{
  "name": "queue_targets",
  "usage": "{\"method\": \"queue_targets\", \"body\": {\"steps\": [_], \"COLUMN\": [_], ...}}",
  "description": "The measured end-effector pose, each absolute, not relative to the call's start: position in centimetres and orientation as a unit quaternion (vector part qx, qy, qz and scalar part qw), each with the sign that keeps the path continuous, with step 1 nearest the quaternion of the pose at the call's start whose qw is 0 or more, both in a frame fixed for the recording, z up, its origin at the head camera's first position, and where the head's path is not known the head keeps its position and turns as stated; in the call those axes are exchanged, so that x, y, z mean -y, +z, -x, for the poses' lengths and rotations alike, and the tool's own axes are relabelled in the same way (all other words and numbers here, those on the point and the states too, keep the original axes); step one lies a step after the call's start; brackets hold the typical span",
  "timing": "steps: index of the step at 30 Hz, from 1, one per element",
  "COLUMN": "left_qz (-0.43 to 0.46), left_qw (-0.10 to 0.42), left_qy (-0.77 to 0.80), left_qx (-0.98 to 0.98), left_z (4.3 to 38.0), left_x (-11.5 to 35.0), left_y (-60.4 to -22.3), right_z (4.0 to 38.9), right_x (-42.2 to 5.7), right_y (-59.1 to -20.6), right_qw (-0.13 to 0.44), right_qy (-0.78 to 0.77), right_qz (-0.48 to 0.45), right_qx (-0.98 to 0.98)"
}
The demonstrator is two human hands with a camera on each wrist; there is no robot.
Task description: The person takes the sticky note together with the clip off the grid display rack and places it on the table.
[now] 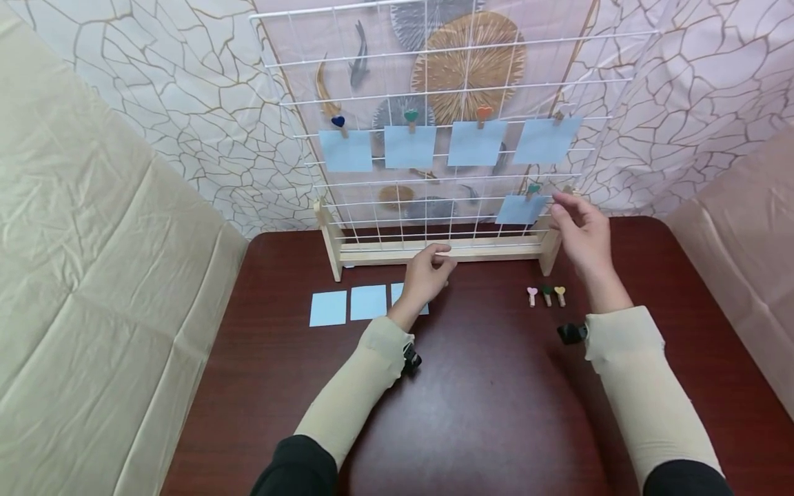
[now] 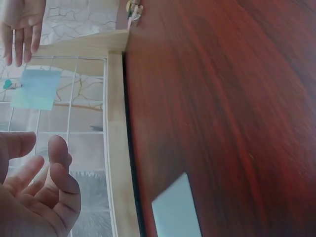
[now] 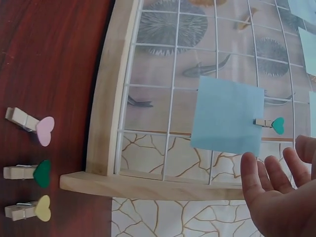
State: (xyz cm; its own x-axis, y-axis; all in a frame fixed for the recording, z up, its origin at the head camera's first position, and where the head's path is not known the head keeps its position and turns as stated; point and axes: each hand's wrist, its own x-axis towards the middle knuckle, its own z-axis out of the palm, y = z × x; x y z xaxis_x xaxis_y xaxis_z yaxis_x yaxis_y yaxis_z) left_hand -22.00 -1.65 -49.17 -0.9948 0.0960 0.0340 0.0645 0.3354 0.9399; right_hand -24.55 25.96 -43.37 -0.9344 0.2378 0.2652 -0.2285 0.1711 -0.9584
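Clearly, the left hand and the right hand are both free before the grid.
In the head view, the right hand, right of centre, grasps nothing, its fingers just beside the lower note, which hangs at the grid's lower right from a green peg. The left hand, near mid-frame, grips nothing either, its fingers loosely bent; it and its wrist partly hide the rightmost of three table notes. Four upper notes hang in a row across the upper middle, with blue, green, orange and pale hearts on their pegs. Three loose pegs, pink, green and yellow, lie on the table, lower left of the right hand.
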Motion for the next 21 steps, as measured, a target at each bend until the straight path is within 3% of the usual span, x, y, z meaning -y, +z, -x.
{"method": "queue_targets", "body": {"steps": [21], "left_qz": [-0.075], "left_qw": [0.025], "left_qy": [0.590], "left_qx": [-0.804], "left_z": [23.6], "left_x": [-0.5], "left_y": [-47.9], "right_z": [25.7], "right_x": [-25.8], "right_y": [-42.2], "right_qw": [0.176], "right_qy": [0.599], "right_qz": [-0.027], "right_qx": [0.781]}}
